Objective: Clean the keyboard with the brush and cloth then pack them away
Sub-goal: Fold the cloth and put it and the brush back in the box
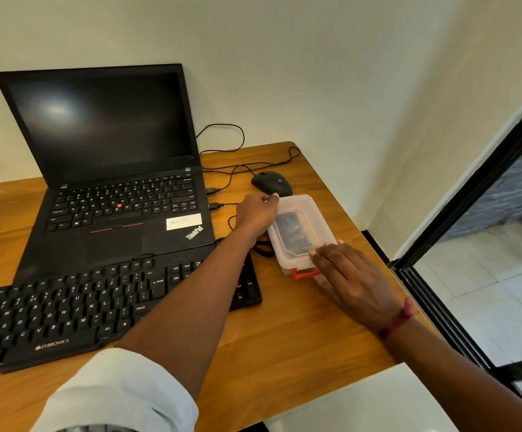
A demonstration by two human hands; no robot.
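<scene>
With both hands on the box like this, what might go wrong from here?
The box sits fairly near the table's right edge; a hard tug by the left hand or right hand might slide it off. The cable loops beside it and may snag. The mouse just behind the left hand could get knocked.

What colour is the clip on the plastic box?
The clip is red, seen best in the head view.

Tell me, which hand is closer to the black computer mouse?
Left. The left hand grips the plastic box at its far end, beside the mouse; the right hand rests on its near end.
</scene>
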